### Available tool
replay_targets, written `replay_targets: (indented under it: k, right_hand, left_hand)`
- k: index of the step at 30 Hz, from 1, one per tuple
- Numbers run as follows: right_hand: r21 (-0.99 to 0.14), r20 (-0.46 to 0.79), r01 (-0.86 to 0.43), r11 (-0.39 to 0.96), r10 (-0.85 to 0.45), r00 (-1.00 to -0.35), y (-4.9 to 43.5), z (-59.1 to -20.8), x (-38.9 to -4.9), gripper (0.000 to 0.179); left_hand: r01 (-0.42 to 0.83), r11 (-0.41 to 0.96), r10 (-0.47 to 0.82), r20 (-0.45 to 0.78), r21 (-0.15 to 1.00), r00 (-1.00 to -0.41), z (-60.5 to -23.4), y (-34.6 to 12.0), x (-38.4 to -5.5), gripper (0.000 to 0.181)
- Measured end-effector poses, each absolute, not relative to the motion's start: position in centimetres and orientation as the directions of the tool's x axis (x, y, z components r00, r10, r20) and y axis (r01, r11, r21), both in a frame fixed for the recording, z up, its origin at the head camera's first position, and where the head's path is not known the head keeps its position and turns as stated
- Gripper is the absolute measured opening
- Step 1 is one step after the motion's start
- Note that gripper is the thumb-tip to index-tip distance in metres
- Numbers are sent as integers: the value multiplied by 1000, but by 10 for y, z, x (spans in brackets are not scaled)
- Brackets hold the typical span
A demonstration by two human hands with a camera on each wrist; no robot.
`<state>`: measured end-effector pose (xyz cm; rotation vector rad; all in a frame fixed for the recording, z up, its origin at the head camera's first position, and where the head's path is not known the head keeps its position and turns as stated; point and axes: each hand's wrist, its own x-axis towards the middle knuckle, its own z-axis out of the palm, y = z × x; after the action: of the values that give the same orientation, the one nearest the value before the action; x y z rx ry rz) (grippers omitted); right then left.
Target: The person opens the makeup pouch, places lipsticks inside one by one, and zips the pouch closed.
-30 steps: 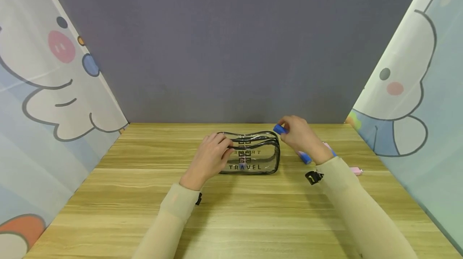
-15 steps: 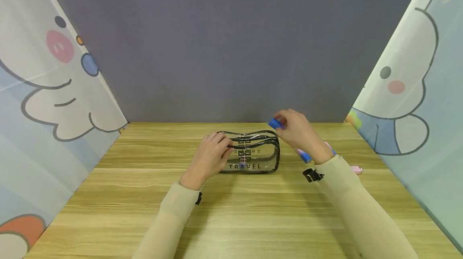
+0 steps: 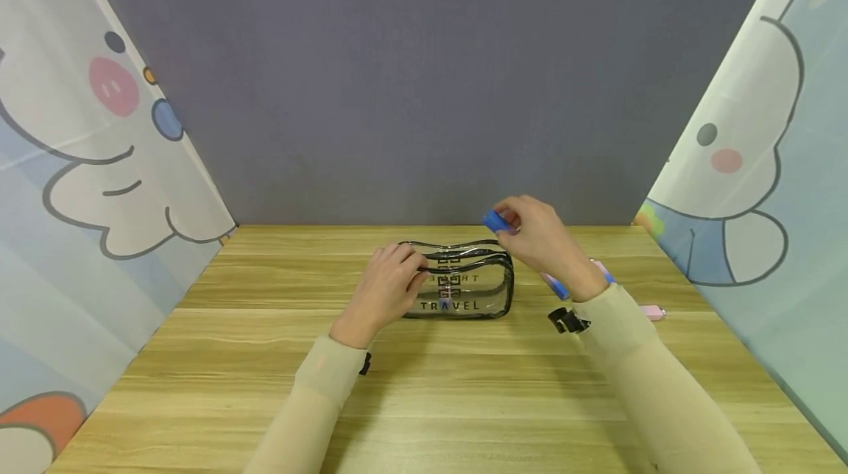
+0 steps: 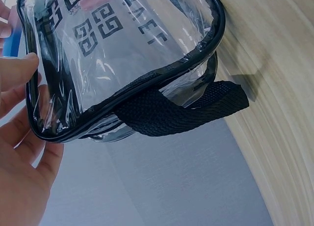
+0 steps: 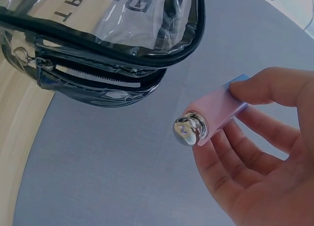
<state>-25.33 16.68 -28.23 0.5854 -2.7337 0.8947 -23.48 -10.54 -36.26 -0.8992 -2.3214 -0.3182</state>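
A clear zippered pouch [image 3: 490, 290] with black trim and TRAVEL lettering stands upright on the table. My left hand [image 3: 386, 283] holds its top left edge, thumb on the near side and fingers behind. A small pink-and-blue item [image 3: 445, 293] shows through the clear wall. Above the pouch's right end, my right hand [image 3: 535, 237] pinches a pink-and-blue stick [image 5: 216, 108] with a round silver knob on one end. In the right wrist view the pouch's zipper [image 5: 98, 78] looks parted, and the stick is apart from it. A black strap [image 4: 171, 118] hangs from the pouch's end.
Right of the pouch, partly behind my right forearm, lie several similar items, among them a pink-and-blue one [image 3: 556, 286] and a pink one [image 3: 652, 312]. A grey panel [image 3: 424, 91] rises along the back edge of the wooden table [image 3: 464, 393].
My right hand has moved left and slightly up with the pink-and-blue stick, closer over the pouch's right end. The left hand and pouch have stayed in place.
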Motion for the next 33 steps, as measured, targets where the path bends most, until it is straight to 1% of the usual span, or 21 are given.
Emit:
replay_targets:
  k: [8,24,33]
  right_hand:
    - [-543,329,-448,710,-311,-892,161,-281,-253,37]
    - [-572,397,-533,623,-359,-845,147,-287,-254,35]
    - [-601,380,-548,582,-394,-837,139,-293,-256,36]
  left_hand:
    - [678,735,519,635,11,-573,-363,-105,-234,9]
    - [677,736,521,636,3,-570,-363,-105,-235,9]
    - [680,733,519,641,6,-565,-363,-105,-235,10]
